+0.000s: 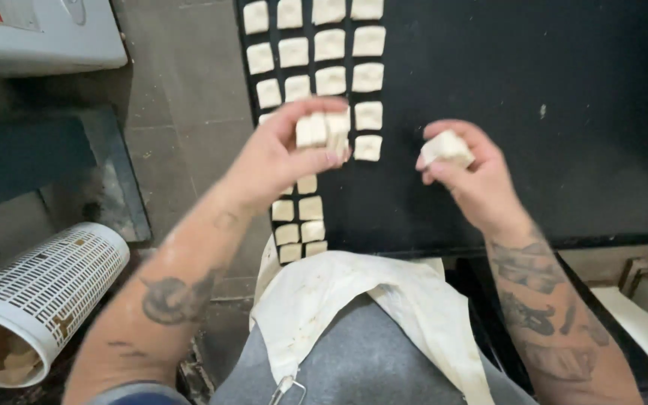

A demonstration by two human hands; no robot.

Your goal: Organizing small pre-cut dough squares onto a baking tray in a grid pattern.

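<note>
Dough fills both hands above a black surface [549, 90]. The left hand [279, 154] is curled around a small stack of pale dough squares [322, 131], thumb underneath and fingers over the top, so the pieces sit pinched between them; how many squares are in the stack cannot be told. The right hand [474, 176] is closed loosely on a single dough piece [446, 148], which pokes out beyond the fingertips on the side toward the left hand. The two hands are near each other but apart, with a strip of bare black surface between them.

Beyond the left hand's fingers, cut dough squares lie in neat rows [331, 45] on the surface, four across, running away from the person. Just past the left thumb, one square [367, 147] lies at the near end of the rightmost column. Under and behind the left wrist, a narrower double column of squares [300, 221] runs back toward the person's body.

Below both forearms, a stained pale apron [339, 300] hangs over grey clothing. Well out to the left of the left arm, a white perforated basket [46, 289] lies tilted on the tiled floor [181, 112], with some pale scraps visible in its open mouth. Farther out beyond it, a light grey machine housing [39, 34] shows at the corner.
</note>
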